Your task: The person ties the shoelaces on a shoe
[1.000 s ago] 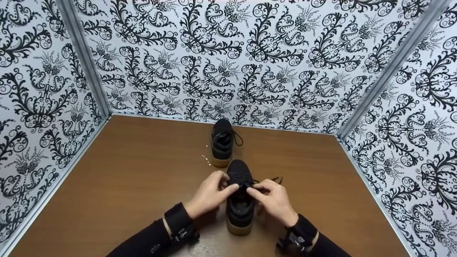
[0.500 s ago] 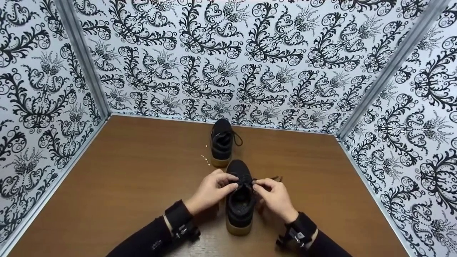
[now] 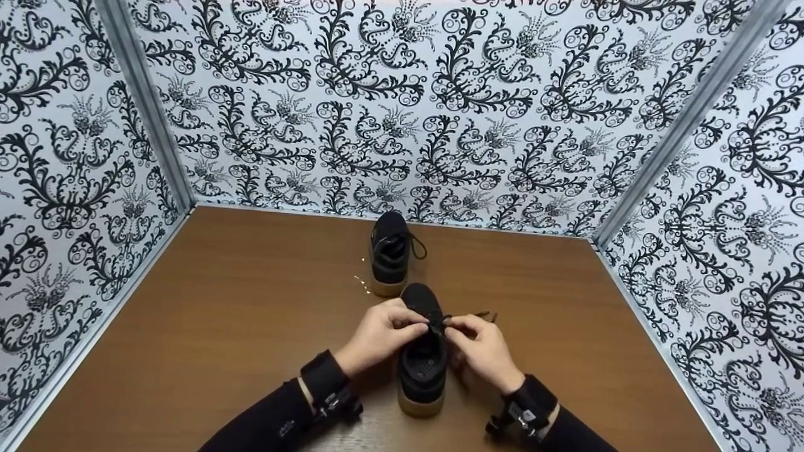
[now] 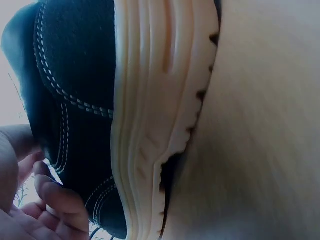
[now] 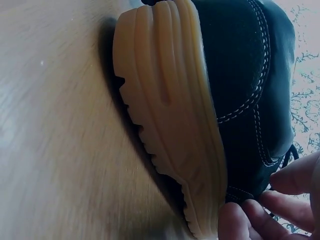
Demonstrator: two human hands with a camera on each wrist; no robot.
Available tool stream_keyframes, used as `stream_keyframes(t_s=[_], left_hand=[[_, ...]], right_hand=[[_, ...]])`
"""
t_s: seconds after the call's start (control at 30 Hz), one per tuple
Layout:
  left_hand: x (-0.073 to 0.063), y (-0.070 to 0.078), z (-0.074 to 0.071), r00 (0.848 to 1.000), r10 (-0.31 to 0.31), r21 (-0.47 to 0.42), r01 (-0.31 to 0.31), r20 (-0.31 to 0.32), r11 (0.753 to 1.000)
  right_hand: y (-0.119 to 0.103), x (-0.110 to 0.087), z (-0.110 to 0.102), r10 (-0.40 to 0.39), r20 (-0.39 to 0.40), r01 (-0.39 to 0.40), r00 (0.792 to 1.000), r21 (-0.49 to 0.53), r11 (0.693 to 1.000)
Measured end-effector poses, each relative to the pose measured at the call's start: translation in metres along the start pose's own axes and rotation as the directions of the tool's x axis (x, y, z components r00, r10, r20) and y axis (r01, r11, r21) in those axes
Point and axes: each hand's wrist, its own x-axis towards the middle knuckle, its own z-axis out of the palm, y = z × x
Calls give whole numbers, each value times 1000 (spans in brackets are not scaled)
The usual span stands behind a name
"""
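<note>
A black shoe (image 3: 422,388) with a tan sole stands upright before me on the table, toe pointing away. My left hand (image 3: 380,334) reaches over its left side, thumb and index finger pinching a black shoelace at the lacing. On the right, my right hand (image 3: 483,350) pinches a lace between thumb and forefinger, close to the eyelets. A loose lace end (image 3: 490,316) pokes out beyond that hand. The left wrist view has the shoe's stitched side (image 4: 75,60) with curled fingers at its top; the right wrist view shows the opposite side (image 5: 230,65). Fingers partly hide the lacing.
A second black shoe (image 3: 390,267) stands just beyond the first, slightly left, with a lace loop (image 3: 419,246) hanging at its right. The brown wooden table (image 3: 264,282) is enclosed by patterned walls (image 3: 377,113) at the back and both sides.
My left hand has shifted slightly right over the lacing, its thumb and index finger coming together. My right fingertips have moved a little right from the shoe's middle. The shoes have stayed put.
</note>
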Motion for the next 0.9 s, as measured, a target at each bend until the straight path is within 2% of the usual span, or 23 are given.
stream_keyframes(t_s=[0.13, 0.33, 0.43, 0.5, 0.57, 0.67, 0.77, 0.87, 0.9], left_hand=[[-3, 0, 1, 997, -67, -120, 70, 29, 990], [-3, -2, -6, 981, -128, -234, 160, 147, 959], [-2, -3, -13, 962, -197, -333, 251, 187, 909], [0, -5, -18, 949, -234, -414, 304, 213, 858], [1, -6, -23, 938, -258, -493, 343, 232, 800], [4, -6, -32, 932, -275, -568, 363, 237, 739], [8, -6, -43, 936, -282, -609, 352, 211, 711], [10, -6, -56, 940, -294, -621, 335, 172, 709], [10, -6, -60, 940, -302, -625, 333, 159, 706]], right_hand=[[0, -2, 0, -31, 8, 31, 999, 48, 998], [5, -2, 0, -85, 38, 80, 996, 123, 989], [7, -1, 0, -43, 67, 29, 997, 188, 982], [6, -1, 1, 11, 98, -36, 995, 262, 964], [4, 0, 3, 57, 129, -98, 990, 332, 938], [0, 0, 5, 114, 162, -175, 980, 436, 883], [-2, 0, 4, 150, 191, -232, 970, 542, 808], [-3, 1, 3, 166, 230, -278, 959, 635, 721], [-3, 1, 2, 164, 240, -285, 957, 654, 701]])
